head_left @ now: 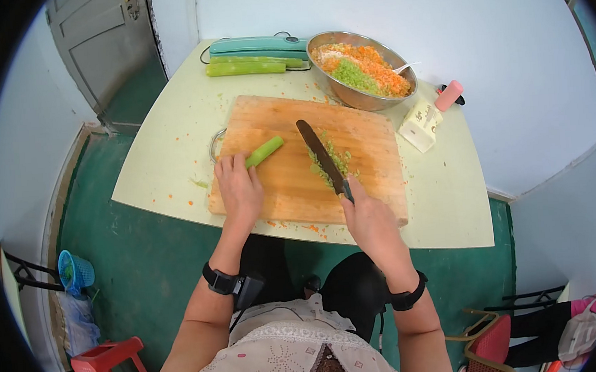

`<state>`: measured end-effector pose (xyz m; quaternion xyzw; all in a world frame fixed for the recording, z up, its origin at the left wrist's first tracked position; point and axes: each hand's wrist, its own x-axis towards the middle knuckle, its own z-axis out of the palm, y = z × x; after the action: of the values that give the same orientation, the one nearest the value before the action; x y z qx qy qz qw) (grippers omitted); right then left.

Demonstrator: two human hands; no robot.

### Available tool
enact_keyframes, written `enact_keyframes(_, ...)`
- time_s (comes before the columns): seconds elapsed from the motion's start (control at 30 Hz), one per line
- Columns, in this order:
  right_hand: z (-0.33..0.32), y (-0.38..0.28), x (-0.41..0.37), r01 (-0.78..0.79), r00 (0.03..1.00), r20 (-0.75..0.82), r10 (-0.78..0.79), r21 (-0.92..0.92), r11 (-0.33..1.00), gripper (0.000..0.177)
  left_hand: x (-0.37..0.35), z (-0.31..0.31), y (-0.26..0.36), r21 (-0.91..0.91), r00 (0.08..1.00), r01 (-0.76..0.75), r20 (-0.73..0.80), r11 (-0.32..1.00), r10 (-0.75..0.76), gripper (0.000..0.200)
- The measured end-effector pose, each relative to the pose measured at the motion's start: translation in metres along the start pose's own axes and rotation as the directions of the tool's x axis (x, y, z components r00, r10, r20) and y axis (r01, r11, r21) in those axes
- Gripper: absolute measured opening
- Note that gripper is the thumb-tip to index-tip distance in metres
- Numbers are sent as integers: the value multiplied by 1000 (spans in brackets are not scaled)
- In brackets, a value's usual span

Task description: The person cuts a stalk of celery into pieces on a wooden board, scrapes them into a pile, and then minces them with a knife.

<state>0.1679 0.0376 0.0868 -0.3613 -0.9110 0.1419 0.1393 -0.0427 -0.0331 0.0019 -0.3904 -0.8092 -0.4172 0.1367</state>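
My left hand (239, 189) rests on a wooden cutting board (286, 118) and holds the near end of a green celery stalk piece (266, 150). My right hand (366, 216) grips the handle of a dark-bladed knife (317, 150), whose blade lies across a small pile of chopped celery (334, 163) in the board's middle. Both wrists wear black bands.
A steel bowl (354, 96) of chopped orange, green and white vegetables stands behind the board. Whole celery stalks (245, 68) lie beside a teal device (257, 47). A white carton (420, 125) and pink bottle (448, 95) stand at right. A red stool (107, 369) is on the green floor.
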Motion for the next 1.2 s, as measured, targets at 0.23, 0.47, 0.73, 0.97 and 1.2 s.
enact_keyframes(0.23, -1, -3, -4, -37, 999, 3, 37, 31, 999, 45, 0, -2, 3, -26, 999, 39, 15, 999, -38, 30)
enact_keyframes(0.47, 1, -4, -3, -6, 1000, -7, 6, 22, 1000, 45, -1, -1, 2, -24, 999, 31, -12, 999, -32, 30)
enact_keyframes(0.73, -4, -5, -2, -1, 997, -74, 2, 17, 1000, 46, 0, -2, 1, -9, 999, 37, -36, 999, -37, 30)
enact_keyframes(0.97, 1, -2, -1, -44, 999, -18, 44, -35, 998, 45, 0, -2, 1, -4, 998, 55, -24, 998, -55, 30)
enact_keyframes(1.2, -1, 1, -2, -63, 998, 15, 65, -88, 994, 45, 0, -2, 1, -3, 999, 45, -27, 999, -45, 29)
